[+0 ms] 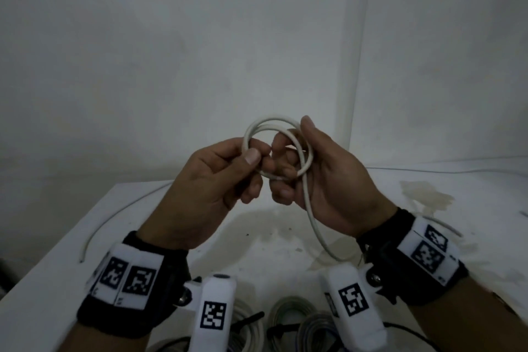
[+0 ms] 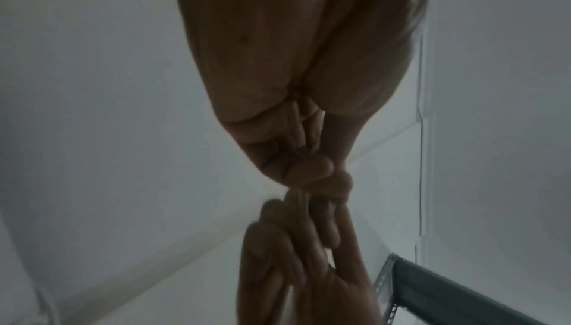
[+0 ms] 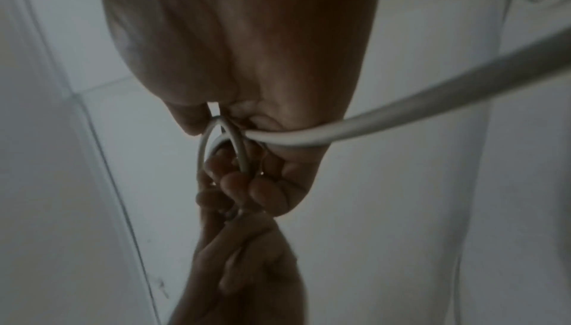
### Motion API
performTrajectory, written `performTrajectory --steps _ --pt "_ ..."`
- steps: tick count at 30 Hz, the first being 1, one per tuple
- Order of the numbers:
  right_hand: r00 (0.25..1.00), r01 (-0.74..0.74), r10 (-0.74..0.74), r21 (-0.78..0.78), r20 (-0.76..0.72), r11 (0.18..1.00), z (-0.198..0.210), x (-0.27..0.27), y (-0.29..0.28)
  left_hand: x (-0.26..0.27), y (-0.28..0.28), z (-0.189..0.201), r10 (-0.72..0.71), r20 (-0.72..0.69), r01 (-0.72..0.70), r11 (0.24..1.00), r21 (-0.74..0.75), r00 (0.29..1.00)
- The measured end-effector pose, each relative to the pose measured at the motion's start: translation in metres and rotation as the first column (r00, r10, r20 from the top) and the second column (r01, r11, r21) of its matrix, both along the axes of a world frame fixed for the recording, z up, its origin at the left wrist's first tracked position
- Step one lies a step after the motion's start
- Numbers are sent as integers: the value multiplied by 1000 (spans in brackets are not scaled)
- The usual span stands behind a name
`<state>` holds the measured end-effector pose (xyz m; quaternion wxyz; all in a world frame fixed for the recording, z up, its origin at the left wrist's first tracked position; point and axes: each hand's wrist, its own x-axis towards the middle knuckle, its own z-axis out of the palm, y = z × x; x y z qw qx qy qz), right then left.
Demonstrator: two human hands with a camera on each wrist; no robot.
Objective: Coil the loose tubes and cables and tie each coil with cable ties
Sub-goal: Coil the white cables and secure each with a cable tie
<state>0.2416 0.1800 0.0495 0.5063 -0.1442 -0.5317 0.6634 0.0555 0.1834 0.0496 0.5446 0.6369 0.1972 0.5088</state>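
Head view: left hand (image 1: pixel 217 180) and right hand (image 1: pixel 323 180) pinch the cable (image 1: pixel 274 146) coil; light, springy; best gripped where loops cross.

Dim, grey light — soft, blurry wrist views

white cable (image 1: pixel 274 126), small double loop held above table, tail hanging down
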Motion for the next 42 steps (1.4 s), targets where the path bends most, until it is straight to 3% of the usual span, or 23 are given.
performTrajectory --steps 3,5,10,12,15,17,22,26,29,33,36,38,42 --pt "961 127 -146 95 234 987 3 7 1 -7 0 3 -11 -101 10 1000 -8 995" --pt "930 188 -225 149 290 971 6 8 -1 -6 -1 5 -20 -91 16 999 -44 996" --pt "991 73 -78 45 108 996 6 9 -3 -5 0 6 14 71 -8 996 -86 997" --pt "983 75 -85 67 160 995 4 9 -3 -8 -1 6 -6 54 9 998 -62 999" --pt "931 181 -216 142 293 973 5 10 -4 -10 -3 6 -73 -98 71 997 -21 993" --pt "912 214 -262 180 314 960 8 12 -6 -10 -3 7 -87 -110 85 996 -20 990" --pt "999 32 -32 50 -10 998 8 6 -5 -3 -4 7 -55 94 62 996 -70 994" --pt "995 34 -36 -24 -91 999 4 9 -2 -2 -2 6 -89 104 96 993 -67 991" --pt "998 43 -46 -60 -41 997 6 11 -3 -1 1 4 -51 144 59 997 -52 988" --pt "984 129 -134 45 117 991 8 7 -5 4 0 2 -14 178 20 999 -29 984" --pt "976 176 -185 87 114 981 6 3 -4 4 0 2 -15 128 18 1000 -16 992" --pt "987 121 -128 72 98 990 6 5 -4 1 -1 4 -40 55 41 999 -21 998" --pt "958 56 -76 79 278 995 7 14 -3 -10 -3 9 -67 -119 67 998 1 991"
